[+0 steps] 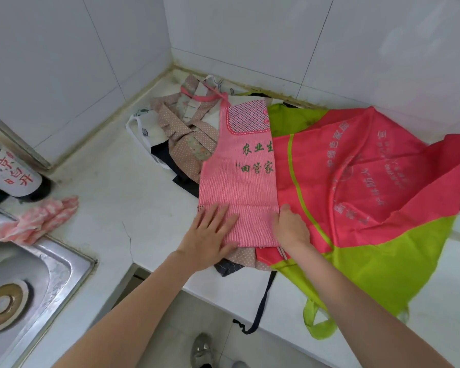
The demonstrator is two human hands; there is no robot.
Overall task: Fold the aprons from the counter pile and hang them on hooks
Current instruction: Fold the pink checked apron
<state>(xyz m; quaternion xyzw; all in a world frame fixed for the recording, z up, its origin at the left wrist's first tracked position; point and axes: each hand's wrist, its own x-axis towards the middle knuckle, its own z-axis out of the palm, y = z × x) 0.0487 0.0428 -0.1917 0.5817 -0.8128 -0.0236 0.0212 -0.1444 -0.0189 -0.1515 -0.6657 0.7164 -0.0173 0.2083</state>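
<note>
The pink striped apron lies folded lengthwise on top of the pile on the white desk, its long axis running away from the person, from the hem at the near edge to the checked bib pointing toward the tiled corner. Both hands sit at that near hem: the left hand lies flat on the lower left part of the cloth with its fingers spread and pressing, holding nothing, while the right hand rests at the folded right edge, its fingers curled down toward the cloth; whether they pinch the fold or only press it I cannot tell. So the apron stretches straight ahead of both hands, and a further fold would likely bring the far bib end toward the hem or the hem up toward the bib, with either hand equally near. The apron is pale pink with fine stripes, green printed characters across its middle, and a darker pink-and-navy checked panel at the top. Just to its right, and partly under it, spreads a red and lime-green apron; under its left side lie the dotted beige apron and other dark and white pieces of the pile. No hooks show in view.
</note>
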